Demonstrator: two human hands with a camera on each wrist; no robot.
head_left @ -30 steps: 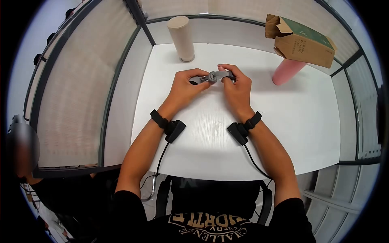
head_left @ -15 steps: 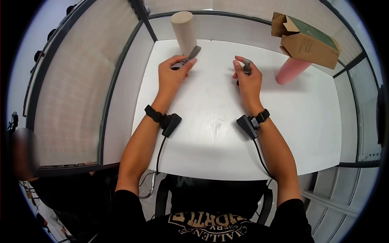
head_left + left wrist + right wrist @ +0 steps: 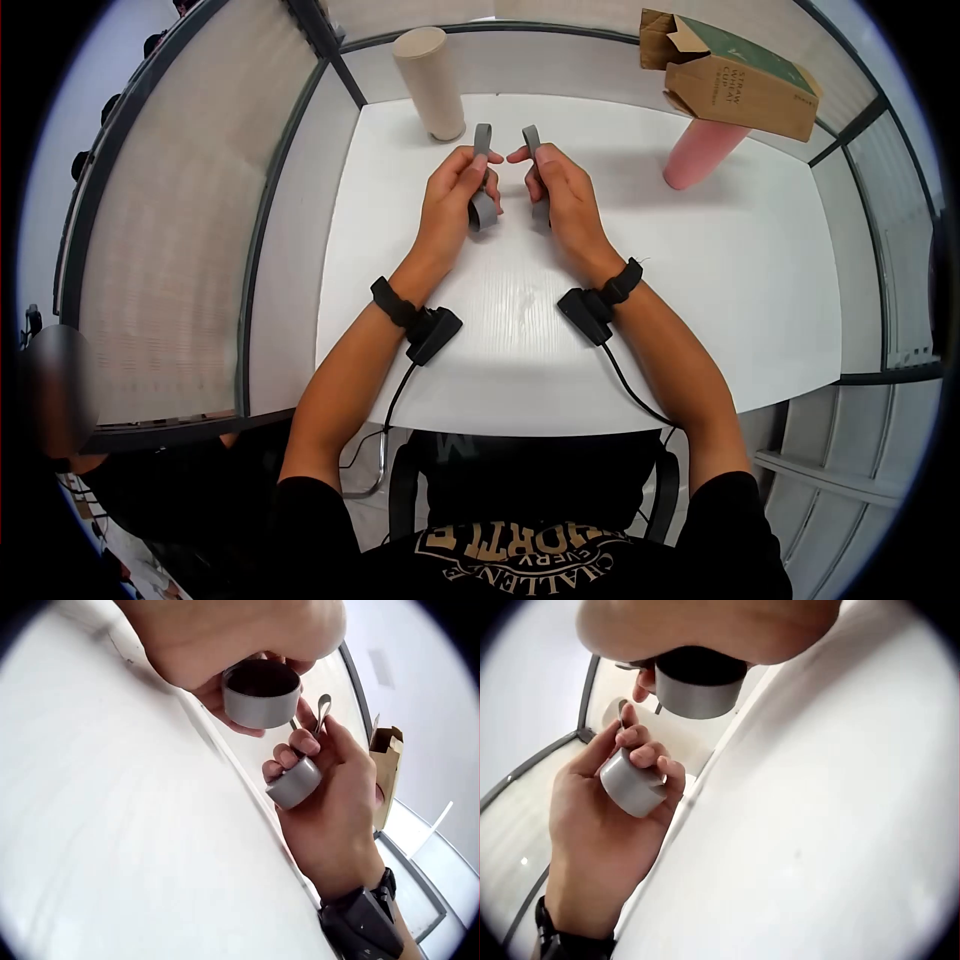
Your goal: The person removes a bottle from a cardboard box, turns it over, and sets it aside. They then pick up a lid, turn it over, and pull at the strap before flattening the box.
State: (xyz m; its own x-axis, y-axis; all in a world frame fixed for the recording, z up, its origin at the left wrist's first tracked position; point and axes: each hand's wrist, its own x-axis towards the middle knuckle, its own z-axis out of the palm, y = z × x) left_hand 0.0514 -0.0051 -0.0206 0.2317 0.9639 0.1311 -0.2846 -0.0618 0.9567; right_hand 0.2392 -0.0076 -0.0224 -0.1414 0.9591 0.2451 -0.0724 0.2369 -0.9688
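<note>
Two grey pieces, each with a thin loop at the top and a short round cup below, are held side by side above the white table. The left hand [image 3: 447, 208] grips one grey piece [image 3: 483, 140], its loop standing up past the thumb; its cup [image 3: 261, 705] shows at the palm in the left wrist view. The right hand [image 3: 572, 212] grips the other grey piece [image 3: 531, 138], whose cup [image 3: 699, 696] appears close up in the right wrist view. A small gap parts the hands. Fingers hide the middle of both pieces.
A beige cylinder [image 3: 431, 85] stands behind the left hand. At the back right is a pink cylinder [image 3: 705, 152] with an opened brown box [image 3: 740, 92] over its top. Low panels border the white table [image 3: 700, 300]. Another person sits at the far left.
The hands first moved apart, each with a grey piece, then came back toward each other. Both pieces now have their loops pointing up. The head view has shifted slightly.
</note>
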